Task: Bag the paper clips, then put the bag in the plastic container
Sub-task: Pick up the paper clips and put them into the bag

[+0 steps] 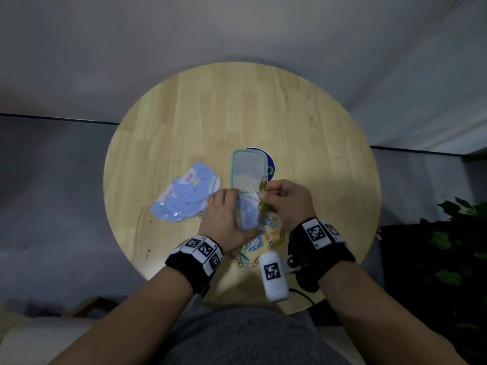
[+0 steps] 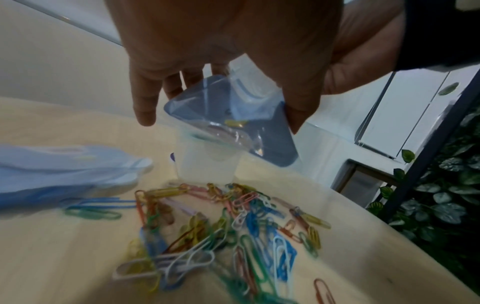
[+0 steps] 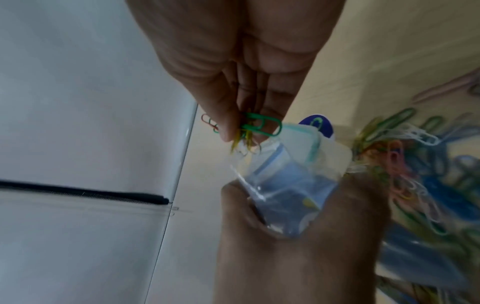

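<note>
My left hand grips a small blue plastic bag with its mouth held up and open. My right hand pinches a bunch of green, yellow and red paper clips just above that mouth. A loose pile of coloured paper clips lies on the round wooden table below both hands. The clear plastic container with a teal rim stands open just beyond the hands.
A stack of blue printed bags lies left of the container. A dark blue round lid or sticker peeks out behind the container. Green plants stand by the table's right edge.
</note>
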